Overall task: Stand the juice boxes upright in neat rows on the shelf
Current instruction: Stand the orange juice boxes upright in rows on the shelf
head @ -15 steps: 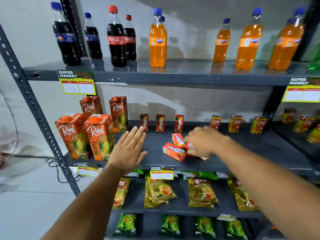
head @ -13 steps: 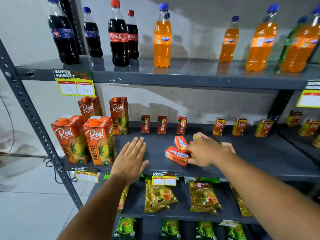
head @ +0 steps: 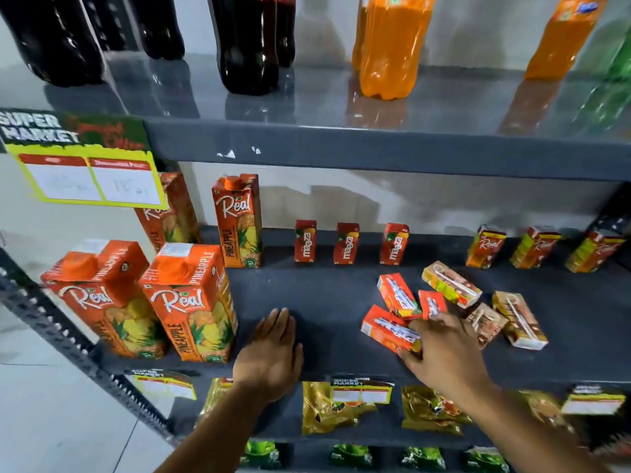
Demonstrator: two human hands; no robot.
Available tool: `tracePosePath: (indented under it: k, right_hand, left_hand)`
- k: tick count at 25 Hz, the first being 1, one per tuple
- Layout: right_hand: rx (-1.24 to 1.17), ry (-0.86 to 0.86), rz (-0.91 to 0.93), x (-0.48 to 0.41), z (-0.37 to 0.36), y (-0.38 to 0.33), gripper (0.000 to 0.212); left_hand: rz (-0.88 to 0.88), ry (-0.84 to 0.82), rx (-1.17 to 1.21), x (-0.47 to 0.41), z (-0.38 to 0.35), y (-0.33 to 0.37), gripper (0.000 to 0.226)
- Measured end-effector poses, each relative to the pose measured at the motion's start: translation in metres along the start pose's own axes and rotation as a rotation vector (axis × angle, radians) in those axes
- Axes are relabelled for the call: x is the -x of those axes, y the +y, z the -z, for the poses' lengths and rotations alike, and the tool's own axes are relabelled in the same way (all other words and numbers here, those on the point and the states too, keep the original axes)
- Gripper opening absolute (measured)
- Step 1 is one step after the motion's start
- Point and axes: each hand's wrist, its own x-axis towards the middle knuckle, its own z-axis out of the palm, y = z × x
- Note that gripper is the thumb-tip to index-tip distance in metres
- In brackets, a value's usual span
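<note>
Several small juice boxes lie toppled in a heap on the dark middle shelf (head: 324, 291). My right hand (head: 444, 349) grips the nearest red Maaza box (head: 384, 327), which lies flat at the heap's front left. Two more red boxes (head: 397, 295) lie just behind it, and yellow-brown boxes (head: 450, 283) lie to the right. Three Maaza boxes (head: 347, 244) stand upright along the back, with three Real boxes (head: 534, 247) standing further right. My left hand (head: 273, 353) rests flat and empty on the shelf's front edge, fingers together.
Tall Real pineapple cartons (head: 191, 302) stand at the shelf's left. Cola and orange soda bottles (head: 389, 42) fill the shelf above. Snack packets (head: 327, 407) lie on the shelf below. A yellow price tag (head: 92, 175) hangs from the upper shelf edge.
The camera has moved much closer to the shelf. My right hand slid onto the front red box and closed on it. My left hand lowered flat onto the shelf edge.
</note>
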Motion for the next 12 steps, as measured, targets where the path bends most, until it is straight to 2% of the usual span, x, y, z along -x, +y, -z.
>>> tracePosePath:
  k: [4,9,12]
  right_hand:
    - [-0.016,0.082,0.012,0.006,-0.009,0.000,0.044]
    - [0.027,0.103,0.049,0.004,-0.012,0.005,0.045]
    - [0.013,0.090,0.051,0.001,-0.011,0.005,0.045]
  left_hand:
    - [-0.042,0.014,-0.019,-0.001,-0.003,-0.002,0.060]
    - [-0.091,-0.049,0.000,-0.003,0.006,-0.010,0.089]
    - [-0.087,-0.033,-0.014,0.000,0.006,-0.015,0.088]
